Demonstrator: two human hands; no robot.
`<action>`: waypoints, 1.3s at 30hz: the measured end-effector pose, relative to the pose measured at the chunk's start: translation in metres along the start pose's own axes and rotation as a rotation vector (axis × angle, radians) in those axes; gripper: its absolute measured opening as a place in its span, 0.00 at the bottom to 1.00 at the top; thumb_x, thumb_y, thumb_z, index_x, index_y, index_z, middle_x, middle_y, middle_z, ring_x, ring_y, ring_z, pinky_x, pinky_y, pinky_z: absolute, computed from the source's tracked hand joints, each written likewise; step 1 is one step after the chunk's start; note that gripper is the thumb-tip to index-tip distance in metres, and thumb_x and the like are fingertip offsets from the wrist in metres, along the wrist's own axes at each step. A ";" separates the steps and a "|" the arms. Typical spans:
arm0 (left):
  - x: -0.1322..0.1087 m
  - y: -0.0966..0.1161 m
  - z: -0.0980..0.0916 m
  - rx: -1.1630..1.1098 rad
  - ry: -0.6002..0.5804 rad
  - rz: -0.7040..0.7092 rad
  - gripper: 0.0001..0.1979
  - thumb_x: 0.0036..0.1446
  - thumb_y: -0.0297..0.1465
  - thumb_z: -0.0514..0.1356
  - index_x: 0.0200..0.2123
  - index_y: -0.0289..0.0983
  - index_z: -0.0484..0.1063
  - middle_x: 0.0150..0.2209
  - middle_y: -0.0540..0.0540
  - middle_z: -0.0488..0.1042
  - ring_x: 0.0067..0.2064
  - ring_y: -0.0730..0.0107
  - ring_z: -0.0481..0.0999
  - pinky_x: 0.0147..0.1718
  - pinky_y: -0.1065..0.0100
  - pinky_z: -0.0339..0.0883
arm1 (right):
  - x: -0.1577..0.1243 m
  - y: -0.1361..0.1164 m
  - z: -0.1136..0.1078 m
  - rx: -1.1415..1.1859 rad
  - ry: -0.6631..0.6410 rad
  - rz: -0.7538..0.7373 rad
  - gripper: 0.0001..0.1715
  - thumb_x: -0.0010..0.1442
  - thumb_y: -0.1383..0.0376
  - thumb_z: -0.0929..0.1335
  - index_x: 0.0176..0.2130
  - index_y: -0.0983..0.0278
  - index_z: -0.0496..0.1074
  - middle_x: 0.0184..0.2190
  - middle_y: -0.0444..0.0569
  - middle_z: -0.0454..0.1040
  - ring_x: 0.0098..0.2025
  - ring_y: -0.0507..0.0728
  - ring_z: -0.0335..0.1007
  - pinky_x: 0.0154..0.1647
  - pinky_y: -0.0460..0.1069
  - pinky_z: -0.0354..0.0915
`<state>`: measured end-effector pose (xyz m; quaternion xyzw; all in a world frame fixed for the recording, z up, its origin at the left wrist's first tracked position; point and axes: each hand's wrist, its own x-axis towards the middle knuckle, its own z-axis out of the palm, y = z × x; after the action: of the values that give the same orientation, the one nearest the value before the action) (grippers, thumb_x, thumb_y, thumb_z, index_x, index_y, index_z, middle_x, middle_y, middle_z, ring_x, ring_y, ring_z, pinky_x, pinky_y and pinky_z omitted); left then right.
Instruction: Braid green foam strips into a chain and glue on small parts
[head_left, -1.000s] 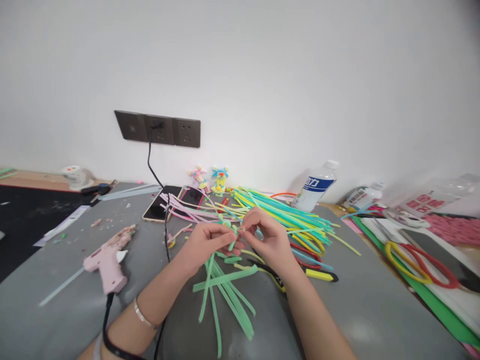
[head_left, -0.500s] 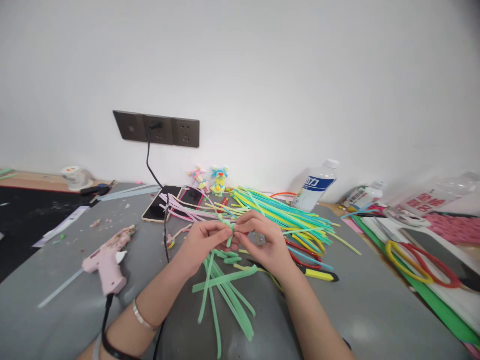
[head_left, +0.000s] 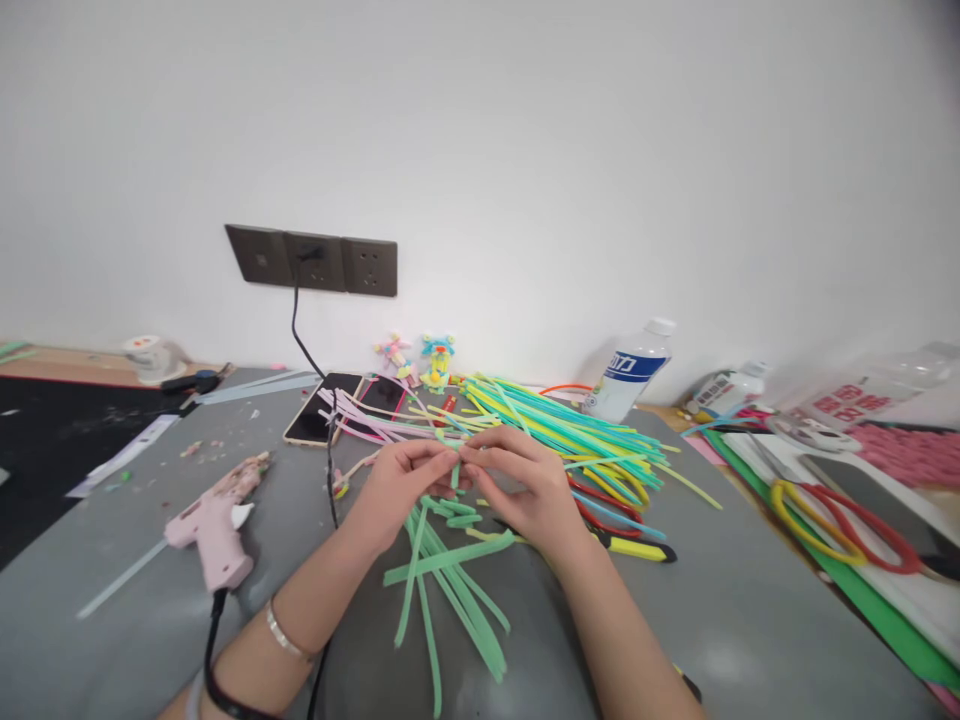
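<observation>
Two-handed fine work on a short green pipe-cleaner piece (head_left: 454,476), head view. The left hand (head_left: 401,490) and right hand (head_left: 529,490) meet at the fingertips above the middle of the grey worktop (head_left: 750,620), both pinched on the piece; its lower end shows just under the fingers, while the rest is largely hidden. The step in hand appears to be bending or twisting by fingertip; which of the 2 cannot be told. Any further turn would call for a steady left pinch as an anchor, with the right thumb and index finger working close to the join, since a fuzzy stem of this kind should bend readily and may spring back.

Nearby: short green offcuts (head_left: 463,521) lie just below the hands, above a crossed spread of long green pipe cleaners (head_left: 465,600). Behind the right hand lies a bundle of yellow and turquoise pipe cleaners (head_left: 577,425); behind the left, lilac pipe cleaners (head_left: 360,418) partly overlie 2 phones (head_left: 319,418). A pink hot-glue gun (head_left: 214,535) rests well apart at left, and 2 small multicoloured figures (head_left: 437,362) stand at the rear.
</observation>
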<state>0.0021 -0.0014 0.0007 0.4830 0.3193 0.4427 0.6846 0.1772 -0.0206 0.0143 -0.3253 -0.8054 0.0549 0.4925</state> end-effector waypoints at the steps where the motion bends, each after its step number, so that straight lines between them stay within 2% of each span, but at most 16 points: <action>1: 0.000 0.000 0.000 -0.016 0.012 0.005 0.11 0.51 0.38 0.68 0.30 0.35 0.80 0.26 0.49 0.77 0.28 0.75 0.75 0.29 0.75 0.72 | 0.000 0.001 0.001 -0.026 -0.001 -0.011 0.10 0.61 0.72 0.67 0.41 0.61 0.76 0.37 0.53 0.77 0.38 0.56 0.74 0.38 0.51 0.72; 5: 0.000 0.000 0.002 -0.065 0.080 0.017 0.11 0.49 0.37 0.69 0.29 0.34 0.80 0.27 0.49 0.77 0.28 0.76 0.75 0.29 0.75 0.73 | -0.002 0.003 0.004 -0.103 0.007 -0.040 0.12 0.61 0.72 0.68 0.44 0.60 0.75 0.40 0.54 0.77 0.40 0.57 0.74 0.36 0.51 0.71; 8: 0.000 0.000 0.003 -0.104 0.117 -0.022 0.14 0.47 0.37 0.71 0.36 0.35 0.80 0.27 0.49 0.78 0.28 0.75 0.76 0.29 0.74 0.74 | -0.002 0.002 0.006 -0.054 0.023 -0.015 0.12 0.61 0.72 0.67 0.43 0.60 0.75 0.42 0.54 0.76 0.41 0.57 0.74 0.37 0.51 0.71; 12: 0.000 0.002 0.003 -0.102 0.094 -0.050 0.20 0.47 0.37 0.71 0.44 0.36 0.78 0.28 0.48 0.79 0.28 0.74 0.77 0.30 0.74 0.73 | 0.001 -0.002 0.008 0.059 0.020 0.075 0.10 0.62 0.72 0.67 0.41 0.60 0.75 0.39 0.51 0.75 0.42 0.56 0.73 0.43 0.52 0.70; 16: -0.001 0.005 0.005 -0.091 0.077 -0.033 0.17 0.47 0.38 0.71 0.39 0.35 0.76 0.28 0.47 0.81 0.30 0.70 0.79 0.32 0.71 0.73 | 0.004 -0.005 0.007 0.176 -0.010 0.144 0.05 0.60 0.69 0.70 0.39 0.61 0.74 0.36 0.51 0.75 0.39 0.57 0.72 0.41 0.52 0.69; 21: -0.001 0.006 0.007 -0.071 0.081 -0.015 0.19 0.46 0.39 0.71 0.36 0.35 0.71 0.29 0.45 0.82 0.34 0.62 0.82 0.31 0.68 0.74 | 0.004 -0.005 0.006 0.242 -0.063 0.175 0.11 0.55 0.63 0.74 0.38 0.61 0.71 0.37 0.51 0.74 0.37 0.58 0.70 0.38 0.53 0.68; 26: -0.001 0.005 0.005 -0.023 0.035 0.014 0.17 0.47 0.39 0.70 0.34 0.36 0.69 0.30 0.45 0.83 0.33 0.66 0.82 0.33 0.70 0.73 | 0.003 -0.003 0.006 0.242 -0.073 0.187 0.05 0.59 0.68 0.70 0.38 0.61 0.70 0.35 0.50 0.74 0.38 0.57 0.70 0.40 0.52 0.67; 36: -0.001 0.006 0.002 0.135 -0.011 0.079 0.17 0.49 0.40 0.69 0.32 0.37 0.67 0.24 0.49 0.80 0.29 0.67 0.81 0.30 0.70 0.71 | 0.000 -0.001 0.006 0.210 -0.145 0.207 0.10 0.56 0.74 0.67 0.38 0.62 0.68 0.33 0.46 0.71 0.34 0.54 0.67 0.36 0.49 0.66; 39: -0.001 0.008 0.002 0.175 -0.007 0.095 0.16 0.49 0.39 0.68 0.31 0.37 0.67 0.21 0.52 0.78 0.29 0.66 0.80 0.30 0.71 0.71 | 0.001 -0.002 0.007 0.188 -0.148 0.200 0.08 0.57 0.74 0.66 0.37 0.62 0.68 0.32 0.46 0.70 0.33 0.54 0.66 0.35 0.48 0.65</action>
<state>0.0013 -0.0020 0.0088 0.5571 0.3312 0.4437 0.6189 0.1698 -0.0200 0.0128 -0.3514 -0.7944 0.2025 0.4523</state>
